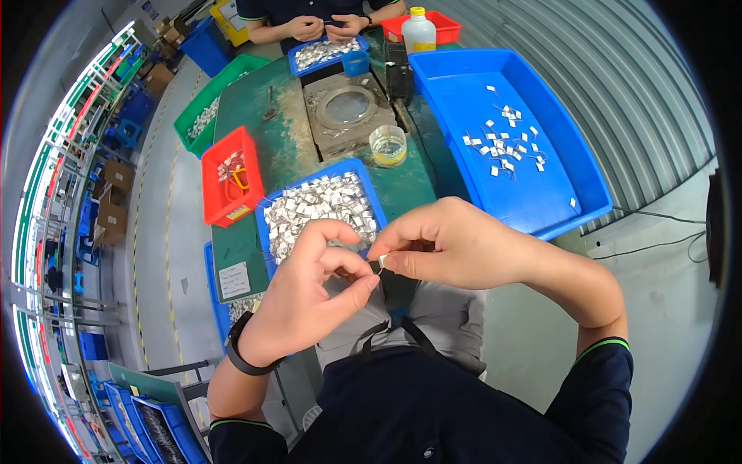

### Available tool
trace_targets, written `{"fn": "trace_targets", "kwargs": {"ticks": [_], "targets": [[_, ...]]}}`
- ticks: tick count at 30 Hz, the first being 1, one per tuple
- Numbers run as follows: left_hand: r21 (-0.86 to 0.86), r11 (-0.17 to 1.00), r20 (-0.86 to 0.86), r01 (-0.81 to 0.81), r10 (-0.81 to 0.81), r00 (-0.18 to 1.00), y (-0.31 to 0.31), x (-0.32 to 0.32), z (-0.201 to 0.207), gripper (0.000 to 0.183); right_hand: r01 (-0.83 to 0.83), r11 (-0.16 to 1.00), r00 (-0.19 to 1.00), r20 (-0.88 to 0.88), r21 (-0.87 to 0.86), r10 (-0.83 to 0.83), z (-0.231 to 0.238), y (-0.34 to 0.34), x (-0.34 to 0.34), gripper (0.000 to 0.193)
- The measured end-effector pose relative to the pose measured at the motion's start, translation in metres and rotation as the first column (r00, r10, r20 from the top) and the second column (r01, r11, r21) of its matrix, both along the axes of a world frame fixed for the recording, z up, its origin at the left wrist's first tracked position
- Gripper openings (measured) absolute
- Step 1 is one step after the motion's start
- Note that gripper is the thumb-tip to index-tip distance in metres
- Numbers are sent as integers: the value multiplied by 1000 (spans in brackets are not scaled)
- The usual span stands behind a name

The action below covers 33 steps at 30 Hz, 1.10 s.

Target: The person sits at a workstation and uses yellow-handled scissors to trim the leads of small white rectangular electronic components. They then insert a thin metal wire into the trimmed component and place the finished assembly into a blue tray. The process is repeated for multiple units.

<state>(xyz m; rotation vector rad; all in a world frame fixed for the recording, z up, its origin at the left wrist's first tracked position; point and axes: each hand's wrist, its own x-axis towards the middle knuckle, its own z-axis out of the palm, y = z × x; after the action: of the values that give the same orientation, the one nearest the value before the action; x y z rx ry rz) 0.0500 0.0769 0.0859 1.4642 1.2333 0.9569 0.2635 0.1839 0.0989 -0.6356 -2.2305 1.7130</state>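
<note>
In front of my body, both hands meet over a small white block-shaped part (382,261) with a thin wire lead. My right hand (452,243) pinches the white block between thumb and forefinger. Close against it, my left hand (313,290) has thumb and fingers closed by the wire end; its grip on the lead is too small to make out. Just beyond my hands, a blue tray (374,199) is heaped with similar white parts. To the right, a larger blue tray (533,207) holds a scattered group of them, their wires showing.
A red bin (210,174) with white parts and a yellow-handled tool stands left. A glass jar (388,147) of yellowish liquid sits beside a worn plate with a round centre (345,107). Across the green table (267,158), a co-worker's hands (325,29) work above another tray near a bottle (418,32).
</note>
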Motion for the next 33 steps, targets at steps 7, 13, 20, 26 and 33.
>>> {"fn": "trace_targets", "kwargs": {"ticks": [7, 13, 20, 26, 33], "targets": [[37, 974, -470, 222, -179, 864, -39, 7, -20, 46, 257, 803, 958, -33, 538, -285, 10, 31, 25, 19], [-40, 963, -698, 266, -217, 683, -62, -25, -164, 37, 181, 602, 945, 32, 777, -325, -13, 111, -18, 17], [166, 985, -781, -50, 162, 604, -24, -96, -334, 49, 76, 548, 944, 117, 833, -309, -71, 172, -52, 14], [246, 956, -708, -162, 292, 643, -5, -116, -381, 51, 59, 632, 934, 181, 772, -309, -72, 174, -55, 14], [217, 958, -709, -188, 287, 644, -1, -115, -373, 50, 81, 703, 922, 216, 706, -323, -66, 170, -56, 14]]}}
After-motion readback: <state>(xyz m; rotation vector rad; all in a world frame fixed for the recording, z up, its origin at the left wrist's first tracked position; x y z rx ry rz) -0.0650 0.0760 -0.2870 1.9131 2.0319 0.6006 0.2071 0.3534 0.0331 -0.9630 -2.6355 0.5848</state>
